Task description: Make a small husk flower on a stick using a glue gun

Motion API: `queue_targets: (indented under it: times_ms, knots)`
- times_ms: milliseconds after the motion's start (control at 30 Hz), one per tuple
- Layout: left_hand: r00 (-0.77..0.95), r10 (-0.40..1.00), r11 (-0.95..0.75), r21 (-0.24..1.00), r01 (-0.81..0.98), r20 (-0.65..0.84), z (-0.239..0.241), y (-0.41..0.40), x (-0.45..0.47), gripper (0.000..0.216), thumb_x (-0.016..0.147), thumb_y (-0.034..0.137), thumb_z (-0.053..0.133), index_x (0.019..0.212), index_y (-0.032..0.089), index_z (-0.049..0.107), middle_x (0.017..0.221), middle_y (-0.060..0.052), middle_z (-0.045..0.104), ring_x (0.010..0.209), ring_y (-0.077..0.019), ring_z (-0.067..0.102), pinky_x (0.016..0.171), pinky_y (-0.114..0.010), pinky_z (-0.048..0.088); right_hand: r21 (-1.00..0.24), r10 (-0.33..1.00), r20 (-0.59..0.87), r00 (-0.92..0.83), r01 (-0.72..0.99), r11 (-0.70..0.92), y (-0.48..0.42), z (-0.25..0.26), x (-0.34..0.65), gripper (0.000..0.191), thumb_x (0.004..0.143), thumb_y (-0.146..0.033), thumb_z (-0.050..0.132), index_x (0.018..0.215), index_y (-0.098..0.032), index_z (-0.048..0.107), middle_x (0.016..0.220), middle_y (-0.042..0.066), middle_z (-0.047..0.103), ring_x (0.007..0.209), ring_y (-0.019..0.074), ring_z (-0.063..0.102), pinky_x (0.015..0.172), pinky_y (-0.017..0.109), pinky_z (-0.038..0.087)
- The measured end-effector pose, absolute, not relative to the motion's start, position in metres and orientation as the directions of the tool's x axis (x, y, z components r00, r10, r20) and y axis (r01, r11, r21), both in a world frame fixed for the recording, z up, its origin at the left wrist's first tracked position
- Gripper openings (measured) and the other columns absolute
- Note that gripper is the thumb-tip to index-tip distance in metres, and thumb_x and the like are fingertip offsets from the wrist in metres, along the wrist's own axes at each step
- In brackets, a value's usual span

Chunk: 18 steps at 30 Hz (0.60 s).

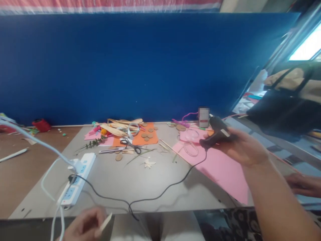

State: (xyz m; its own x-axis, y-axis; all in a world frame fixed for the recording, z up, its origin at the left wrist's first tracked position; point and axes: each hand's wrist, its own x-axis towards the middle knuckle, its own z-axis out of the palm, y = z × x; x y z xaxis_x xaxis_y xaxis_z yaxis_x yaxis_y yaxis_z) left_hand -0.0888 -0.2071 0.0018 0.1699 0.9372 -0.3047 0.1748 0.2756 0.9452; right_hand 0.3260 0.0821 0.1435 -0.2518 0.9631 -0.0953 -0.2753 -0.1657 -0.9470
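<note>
Head view: two hands at work over a grey table (130, 182), with a blue partition (125, 67) behind it.
Right hand (244, 149): at 3 o'clock in the frame, raised above the table and closed around a black glue gun (217, 133).
Glue gun position: in the air over the far end of the pink sheet (220, 172), clear of the surface, just beside two clear rings (191, 149) lying on that sheet.
Glue gun axis: body runs roughly 10 to 4 o'clock. The butt pokes out of the fist toward 8 o'clock, where the cord leaves. Nozzle end is too blurred to place.
Cord (155, 197): black and slack. It sags from the gun to the table, loops at 6 o'clock, then runs to the power strip (78, 177) at 8 o'clock.
Left hand (82, 227): at 7 o'clock on the near table edge, fingers pinched on a pale stick (105, 223).
Stick axis: tilted, free end toward 1 o'clock.
Key relation: the gun lies at 2 o'clock from the left hand, well apart. The right hand is the one on it, and the stick's free end points roughly its way.
Clutter: scissors (130, 144) and an orange sheet (154, 139) at 12 o'clock, between the two hands but farther back.
Other person: a hand (302, 185) at 4 o'clock, resting low beside the table and touching neither item.
</note>
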Motion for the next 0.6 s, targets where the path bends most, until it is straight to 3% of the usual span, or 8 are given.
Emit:
queue_targets:
  times_ms: [167, 233, 467, 600]
  knots:
    - [0.005, 0.965, 0.223, 0.833, 0.507, -0.262, 0.019, -0.185, -0.095, 0.032, 0.080, 0.051, 0.060, 0.071, 0.021, 0.059, 0.069, 0.000, 0.056, 0.068, -0.0174, 0.049, 0.063, -0.026, 0.038, -0.926, 0.885, -0.197, -0.421, -0.218, -0.310, 0.087, 0.113, 0.312, 0.027, 0.090, -0.029, 0.043, 0.100, -0.020, 0.067, 0.088, 0.011, 0.075, 0.091, 0.0294, 0.070, 0.089, 0.054, 0.051]
    - [-0.017, 0.971, 0.207, 0.808, 0.552, -0.238, 0.024, -0.177, -0.094, 0.029, 0.080, 0.048, 0.061, 0.069, 0.020, 0.060, 0.068, 0.000, 0.057, 0.066, -0.0172, 0.050, 0.062, -0.026, 0.038, -0.912, 0.860, -0.226, -0.458, -0.210, -0.352, 0.088, 0.095, 0.308, 0.027, 0.090, -0.029, 0.043, 0.098, -0.018, 0.066, 0.088, 0.011, 0.074, 0.089, 0.0280, 0.070, 0.090, 0.054, 0.051]
    - [-0.217, 0.972, -0.023, 0.960, 0.278, 0.086, 0.056, -0.093, -0.038, 0.025, 0.074, 0.042, 0.067, 0.073, 0.018, 0.059, 0.069, 0.001, 0.055, 0.065, -0.0145, 0.050, 0.063, -0.025, 0.041, -0.886, 0.791, -0.316, -0.524, -0.135, -0.443, 0.089, 0.059, 0.271, 0.015, 0.087, -0.025, 0.051, 0.090, -0.015, 0.062, 0.081, 0.009, 0.073, 0.074, 0.0247, 0.070, 0.081, 0.048, 0.055]
    - [-0.184, 0.983, -0.021, 1.000, 0.006, 0.021, 0.051, -0.027, -0.013, 0.028, 0.068, 0.040, 0.074, 0.076, 0.016, 0.062, 0.072, 0.000, 0.057, 0.060, -0.0109, 0.048, 0.057, -0.023, 0.039, -0.889, 0.771, -0.292, -0.566, -0.136, -0.437, 0.092, 0.058, 0.239, 0.012, 0.086, -0.023, 0.052, 0.086, -0.014, 0.060, 0.078, 0.010, 0.072, 0.075, 0.0247, 0.071, 0.075, 0.043, 0.056]
